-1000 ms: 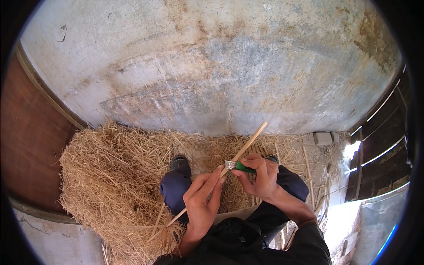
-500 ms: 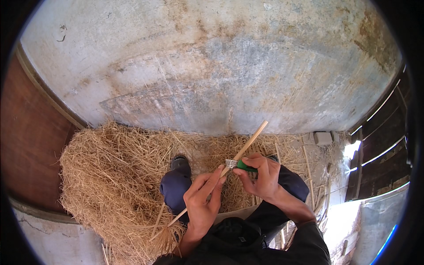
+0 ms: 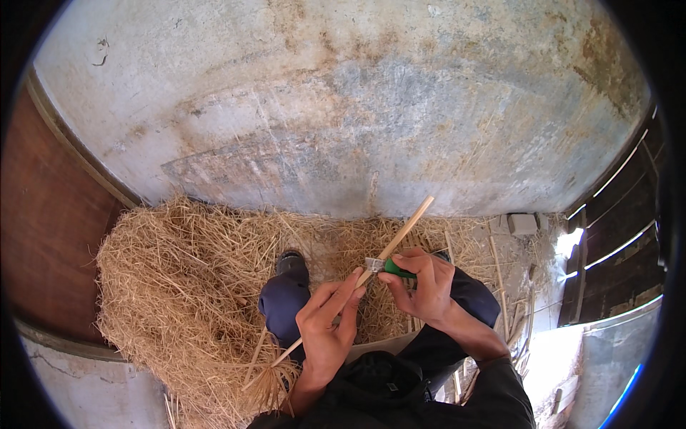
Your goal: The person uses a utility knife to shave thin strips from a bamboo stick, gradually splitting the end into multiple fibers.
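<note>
My left hand (image 3: pixel 325 329) grips a long pale stick (image 3: pixel 407 227) that slants from lower left up to the right. My right hand (image 3: pixel 423 282) holds a small knife with a green handle (image 3: pixel 394 269), its short metal blade (image 3: pixel 373 264) laid against the stick just above my left fingertips. Both hands are close together above my lap. My dark blue trouser knee and black shoe (image 3: pixel 291 263) show below the left hand.
A big heap of dry straw (image 3: pixel 171 286) covers the ground on the left and under my legs. A stained concrete wall (image 3: pixel 343 107) rises ahead. A reddish door (image 3: pixel 43 229) stands left. Loose sticks (image 3: pixel 504 300) and a small grey block (image 3: pixel 522 224) lie right.
</note>
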`<state>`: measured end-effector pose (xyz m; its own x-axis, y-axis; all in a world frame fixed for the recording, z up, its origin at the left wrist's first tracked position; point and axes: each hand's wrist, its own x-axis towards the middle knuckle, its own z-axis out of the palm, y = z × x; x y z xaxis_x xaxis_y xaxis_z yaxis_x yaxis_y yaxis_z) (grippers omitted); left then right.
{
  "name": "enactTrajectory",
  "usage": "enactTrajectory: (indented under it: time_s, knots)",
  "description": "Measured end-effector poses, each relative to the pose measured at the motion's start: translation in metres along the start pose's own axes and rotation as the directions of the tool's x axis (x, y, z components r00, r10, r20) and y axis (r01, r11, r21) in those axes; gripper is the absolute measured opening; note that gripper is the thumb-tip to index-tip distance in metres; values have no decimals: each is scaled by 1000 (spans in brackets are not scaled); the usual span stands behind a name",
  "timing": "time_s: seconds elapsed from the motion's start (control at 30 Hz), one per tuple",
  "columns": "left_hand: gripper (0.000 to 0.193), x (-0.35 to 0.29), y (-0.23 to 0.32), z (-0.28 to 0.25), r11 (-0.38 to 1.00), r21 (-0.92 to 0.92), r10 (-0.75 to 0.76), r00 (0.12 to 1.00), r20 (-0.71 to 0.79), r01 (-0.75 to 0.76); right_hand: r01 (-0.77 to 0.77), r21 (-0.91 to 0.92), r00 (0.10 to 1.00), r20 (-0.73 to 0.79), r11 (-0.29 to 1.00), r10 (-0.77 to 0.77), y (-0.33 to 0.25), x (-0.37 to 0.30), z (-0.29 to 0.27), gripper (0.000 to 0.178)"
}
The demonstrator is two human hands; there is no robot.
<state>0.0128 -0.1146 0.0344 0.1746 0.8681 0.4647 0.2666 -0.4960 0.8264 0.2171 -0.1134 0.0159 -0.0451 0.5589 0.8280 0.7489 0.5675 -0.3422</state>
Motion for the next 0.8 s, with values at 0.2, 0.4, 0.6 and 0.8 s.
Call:
enactTrajectory:
  time_s: [0.2,0.4,0.6,0.8]
  knots:
    - [34,-1,0,-1,1000,-20,-14,1000,4,14,-1,-12,1000,0,1000,1,-2,2,0,39]
    - [34,-1,1,-1,999,-27,-28,1000,11,29,-3,-23,1000,-3,1000,3,-4,3,-1,39]
    - [33,-1,0,-2,999,-24,-32,999,12,32,0,-37,1000,-12,999,0,-4,4,-1,38]
    - [33,0,2,-1,999,-26,-28,1000,8,28,6,-51,1000,-26,999,-7,-4,4,-1,37]
